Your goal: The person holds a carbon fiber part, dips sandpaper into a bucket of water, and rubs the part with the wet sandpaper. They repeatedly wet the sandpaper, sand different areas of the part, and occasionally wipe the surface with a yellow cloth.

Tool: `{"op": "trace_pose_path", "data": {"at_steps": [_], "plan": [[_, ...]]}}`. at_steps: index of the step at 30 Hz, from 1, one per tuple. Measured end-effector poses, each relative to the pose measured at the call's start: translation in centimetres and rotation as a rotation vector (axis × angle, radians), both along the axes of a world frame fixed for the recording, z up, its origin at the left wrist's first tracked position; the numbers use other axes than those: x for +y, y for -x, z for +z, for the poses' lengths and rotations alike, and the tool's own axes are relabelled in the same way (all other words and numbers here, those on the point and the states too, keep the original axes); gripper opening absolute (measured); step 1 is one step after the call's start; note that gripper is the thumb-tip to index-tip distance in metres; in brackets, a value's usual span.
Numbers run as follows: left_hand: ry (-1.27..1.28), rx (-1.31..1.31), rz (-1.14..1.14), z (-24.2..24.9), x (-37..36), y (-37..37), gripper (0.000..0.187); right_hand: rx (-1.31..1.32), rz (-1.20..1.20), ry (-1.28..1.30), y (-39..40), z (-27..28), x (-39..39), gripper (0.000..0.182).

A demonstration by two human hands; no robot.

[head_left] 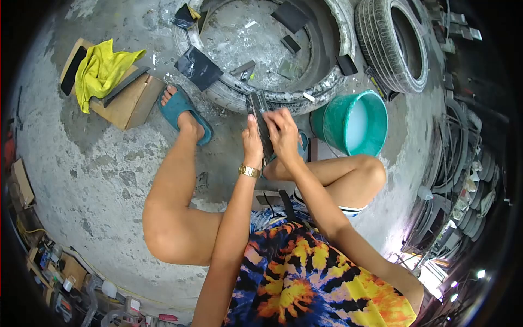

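Between my two hands stands a long, narrow dark part (263, 131), roughly upright in the view, its upper end at the near rim of a large grey-smeared tire (229, 97). My left hand (251, 143), with a gold watch at the wrist, grips the part from its left side, thumb pointing up. On the right side my right hand (283, 133) has its fingers bent against the part's upper half; whether they pinch something small is hidden. Dark sheets (198, 67) and small dark blocks (290, 44) lie on and inside the tire.
A green bucket (333, 121) with whitish liquid stands right of my hands. Another tire (381, 46) is at the upper right. To the left, a yellow cloth (103, 71) lies over a cardboard box (129, 106). Assorted items line both side edges.
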State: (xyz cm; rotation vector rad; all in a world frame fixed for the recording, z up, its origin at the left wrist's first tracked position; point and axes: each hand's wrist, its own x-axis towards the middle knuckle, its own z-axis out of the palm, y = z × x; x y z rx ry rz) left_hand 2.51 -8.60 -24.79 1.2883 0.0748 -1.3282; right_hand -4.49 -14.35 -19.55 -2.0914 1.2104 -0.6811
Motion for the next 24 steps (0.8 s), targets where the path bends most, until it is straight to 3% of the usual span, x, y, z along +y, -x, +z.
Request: {"op": "trace_pose_path", "data": {"at_steps": [3, 7, 11, 14, 18, 19, 23, 24], "plan": [[0.031, 0.066, 0.001, 0.4, 0.1, -0.1, 0.05, -0.036, -0.028, -0.053, 0.2, 0.4, 0.9, 0.013], [-0.055, -0.058, 0.004, 1.2, -0.2, -0.1, 0.049, 0.007, -0.028, -0.049, 0.4, 0.6, 1.3, 0.014], [0.04, 0.068, -0.014, -0.4, 0.3, -0.1, 0.05, -0.05, -0.023, -0.041, -0.2, 0.1, 0.2, 0.013], [-0.079, -0.023, -0.047, 0.7, 0.0, -0.5, 0.05, 0.042, -0.066, -0.155, 1.5, 0.8, 2.8, 0.013], [-0.028, -0.049, 0.008, 1.7, -0.3, -0.5, 0.054, 0.027, 0.069, 0.0, -1.3, 0.3, -2.9, 0.012], [-0.028, -0.047, 0.006, 0.9, 0.2, -0.4, 0.054, 0.079, 0.078, -0.063, -1.7, 0.4, -4.2, 0.015], [-0.054, -0.018, -0.05, 0.3, -0.1, -0.7, 0.057, -0.257, -0.07, -0.555, 0.0, 2.3, -5.6, 0.028], [-0.03, -0.016, -0.001, 0.6, -0.2, -0.5, 0.057, -0.124, 0.019, -0.386, 1.0, 2.7, -5.3, 0.029]]}}
